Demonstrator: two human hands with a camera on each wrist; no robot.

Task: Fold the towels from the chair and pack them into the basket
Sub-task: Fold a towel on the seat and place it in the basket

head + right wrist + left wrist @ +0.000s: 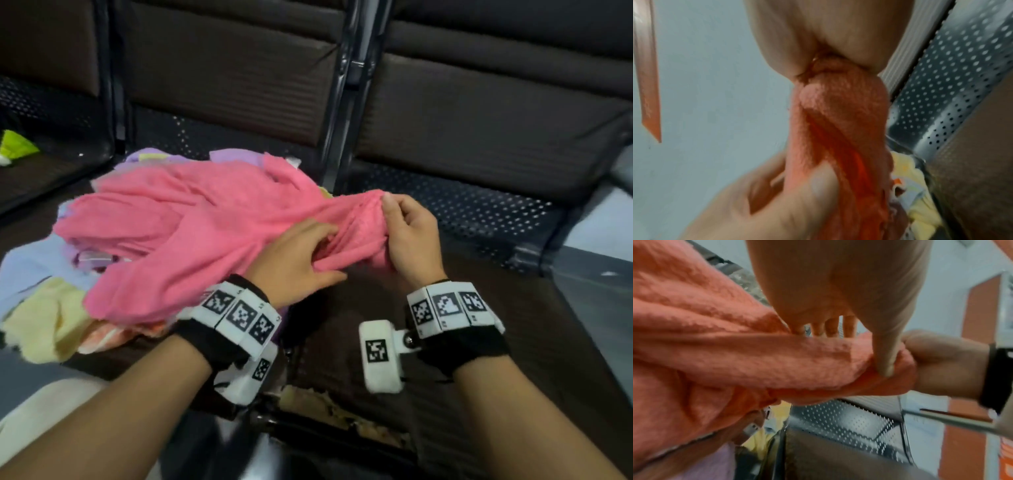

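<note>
1. A row of dark padded chairs (479,113) with perforated metal seats is filling the far side of the head view; no basket is showing in any view.
2. A heap of towels (51,318) in yellow, lilac and pale blue is lying on the seat to the person's left, and a pink towel (178,233) is sprawling over the top of it.
3. The pink towel is stretching from the heap toward the person's right, its long axis running left to right and narrowing into a gathered, rope-like end between the two hands.
4. The left hand (294,260) is reaching in from below, palm down, with its fingers (830,327) curling into the bunched cloth and the thumb pressing from the near side.
5. The right hand (409,236) is sitting just beside it at the very end of the towel, knuckles toward the camera, pinching the tip between thumb and curled fingers.
6. Both hands are holding the same end, almost touching; the bulk of the towel lies to the left of them, so spreading it flat likely calls for the left hand, the nearer one, to slide leftward along the edge.
</note>
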